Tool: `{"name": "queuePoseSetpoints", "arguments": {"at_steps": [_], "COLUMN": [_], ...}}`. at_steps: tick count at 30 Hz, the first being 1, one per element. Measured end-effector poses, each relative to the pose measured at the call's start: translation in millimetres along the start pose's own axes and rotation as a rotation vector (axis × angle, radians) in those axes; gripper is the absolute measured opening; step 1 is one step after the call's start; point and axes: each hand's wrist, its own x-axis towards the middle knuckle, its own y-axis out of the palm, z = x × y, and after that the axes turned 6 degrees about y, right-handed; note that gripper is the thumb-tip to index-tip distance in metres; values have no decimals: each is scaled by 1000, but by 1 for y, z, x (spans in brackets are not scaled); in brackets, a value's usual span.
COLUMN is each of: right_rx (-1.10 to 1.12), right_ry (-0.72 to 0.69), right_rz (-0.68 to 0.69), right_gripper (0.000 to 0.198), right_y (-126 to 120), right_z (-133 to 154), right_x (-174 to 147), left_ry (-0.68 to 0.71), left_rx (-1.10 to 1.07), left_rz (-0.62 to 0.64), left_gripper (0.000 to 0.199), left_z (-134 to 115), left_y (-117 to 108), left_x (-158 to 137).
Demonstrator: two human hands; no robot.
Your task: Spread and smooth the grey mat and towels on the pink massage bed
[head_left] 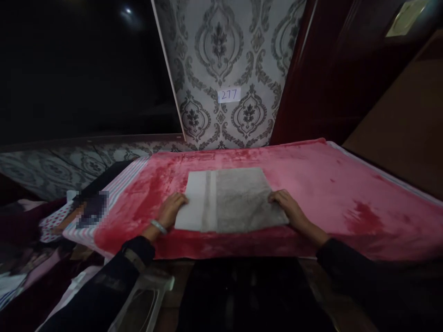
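A rectangular towel (pixel 244 203), grey with a white end and a stripe between, lies flat on the pink-and-red plush blanket (pixel 308 175). My left hand (pixel 171 210), with a bracelet at the wrist, has its fingers curled on the towel's white left edge. At the grey right edge, my right hand (pixel 285 205) pinches the cloth in the same way. Both thumbs are mostly hidden. The towel's near edge runs close to the front of the blanket-covered surface.
Behind the blanket stands a patterned wall with a paper label (pixel 229 95) reading 277. A large dark screen (pixel 79 69) is at left. Heaped clothes (pixel 27 258) lie low on the left, and a clear plastic container (pixel 145 299) sits below the front edge.
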Motion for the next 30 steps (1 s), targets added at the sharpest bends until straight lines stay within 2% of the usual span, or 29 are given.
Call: {"name": "queuePoseSetpoints", "arguments": {"at_steps": [2,4,7,9,11,14,17,19,22,30], "right_rx": [-13,-48,-123,-189,-249,-306,-418,-482,-528,-567], "right_ry": [10,52,118,202,271,220,252,263,267,408], "right_rz": [69,81,82,45,30,166,248,277,290,277], "right_gripper": [23,30,36,40,49,60,66,67,67,78], "right_y": [2,-5,-22,-28,-21,12,55,76,89,68], "right_z": [2,-2,-10,-4,13,50,74,77,68,31], "right_x": [-22,-33,-27,-4,29,79,99,93,78,55], "left_ry": [11,-20,-100,-156,-191,-177,-255,-302,-313,-299], "left_rx": [26,40,56,80,110,125,188,237,275,279], "left_rz": [44,62,75,78,121,265,373,422,444,438], "left_gripper": [24,28,35,40,46,61,70,74,75,75], "left_z": [0,4,8,2,-15,-51,-79,-86,-84,-78], "left_y": [8,3,-14,-21,-19,1,29,45,59,61], "left_x": [-26,-41,-36,-13,22,76,104,105,94,90]}}
